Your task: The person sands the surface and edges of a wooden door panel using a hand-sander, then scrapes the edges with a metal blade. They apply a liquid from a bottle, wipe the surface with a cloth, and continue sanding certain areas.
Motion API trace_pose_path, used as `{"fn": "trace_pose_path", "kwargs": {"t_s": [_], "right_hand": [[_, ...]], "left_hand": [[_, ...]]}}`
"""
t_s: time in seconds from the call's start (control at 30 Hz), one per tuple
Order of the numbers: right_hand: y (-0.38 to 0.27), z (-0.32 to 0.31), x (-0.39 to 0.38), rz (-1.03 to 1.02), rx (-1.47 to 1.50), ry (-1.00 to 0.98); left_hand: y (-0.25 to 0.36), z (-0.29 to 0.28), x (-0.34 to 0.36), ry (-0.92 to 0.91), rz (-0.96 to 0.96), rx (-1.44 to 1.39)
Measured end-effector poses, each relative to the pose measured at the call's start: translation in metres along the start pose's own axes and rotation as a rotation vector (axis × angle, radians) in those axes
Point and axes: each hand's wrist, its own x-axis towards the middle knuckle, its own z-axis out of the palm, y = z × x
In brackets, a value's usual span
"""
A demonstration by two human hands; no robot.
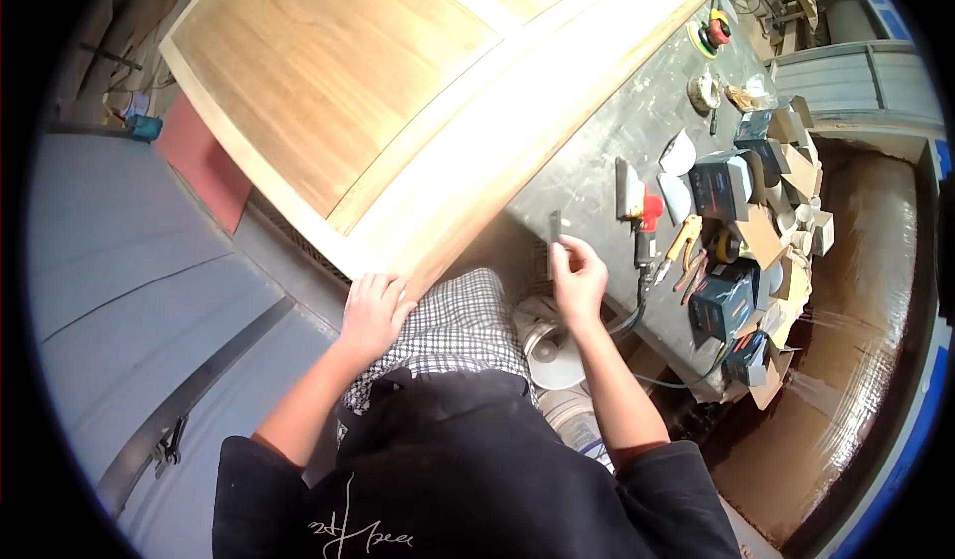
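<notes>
A large wooden panel (pixel 328 82), framed with pale strips, slants across the far left and middle. At its near corner, my left hand (pixel 374 312) is closed over the edge, fingers bent on top and thumb along the side. To the right of that corner, my right hand (pixel 579 279) pinches a small dark flat strip (pixel 555 226) between thumb and fingers, held upright and apart from the panel. The strip's exact kind cannot be made out, and its lower part is partly behind my fingers.
On the grey worktable (pixel 587 176) lie a red-and-black power tool (pixel 647 229), a yellow-handled tool (pixel 681 244), a round sander (pixel 710 37) and several opened boxes (pixel 724 300). Buckets (pixel 572 415) stand below. A large film-wrapped roll (pixel 860 290) is at the right.
</notes>
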Motion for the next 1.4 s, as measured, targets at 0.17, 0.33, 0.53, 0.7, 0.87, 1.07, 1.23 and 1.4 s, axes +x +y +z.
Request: {"fn": "trace_pose_path", "kwargs": {"t_s": [0.17, 0.33, 0.53, 0.7, 0.87, 1.07, 1.23, 1.4], "right_hand": [[0.032, -0.063, 0.108, 0.141, 0.251, 0.134], [0.062, -0.132, 0.221, 0.100, 0.182, 0.230], [0.028, -0.158, 0.279, -0.219, -0.184, 0.321], [0.036, -0.144, 0.236, -0.178, -0.245, 0.062], [0.044, -0.138, 0.194, -0.101, -0.235, 0.014], [0.067, -0.146, 0.169, -0.079, -0.382, -0.047], [0.076, -0.147, 0.167, -0.084, -0.363, 0.002], [0.044, -0.153, 0.209, -0.153, -0.287, -0.009]], "left_hand": [[0.029, 0.005, 0.077, -0.021, 0.053, 0.008], [0.067, 0.018, 0.262, -0.097, 0.200, 0.063], [0.096, 0.052, 0.444, -0.031, 0.287, 0.183], [0.116, 0.072, 0.531, 0.082, 0.281, 0.217], [0.128, 0.078, 0.559, 0.092, 0.257, 0.219], [0.130, 0.079, 0.549, 0.119, 0.238, 0.214], [0.133, 0.073, 0.552, 0.094, 0.275, 0.161], [0.127, 0.078, 0.556, 0.121, 0.263, 0.147]]}}
